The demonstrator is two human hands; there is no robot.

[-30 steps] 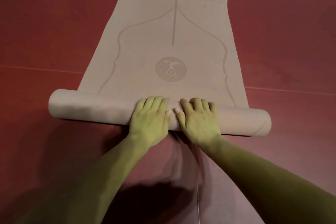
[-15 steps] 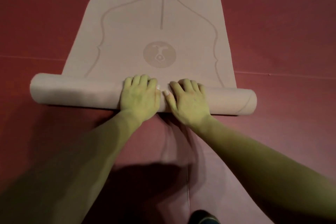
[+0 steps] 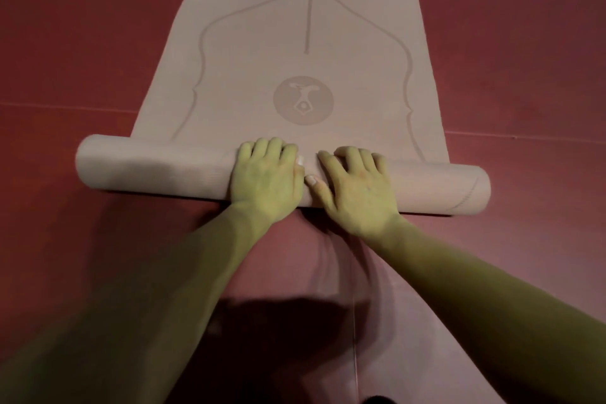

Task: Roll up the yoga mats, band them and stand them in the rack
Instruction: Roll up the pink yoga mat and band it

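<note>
I see the yoga mat (image 3: 305, 43) half rolled on the red floor (image 3: 524, 43); the rolled part (image 3: 157, 170) lies crosswise at the mat's near end. Left hand (image 3: 267, 177) and right hand (image 3: 355, 188) lie palm-down on the roll's middle, side by side, thumbs nearly touching. Both flat, fingers spread over the top, gripping nothing. Round logo (image 3: 303, 100) sits just beyond the roll.
</note>
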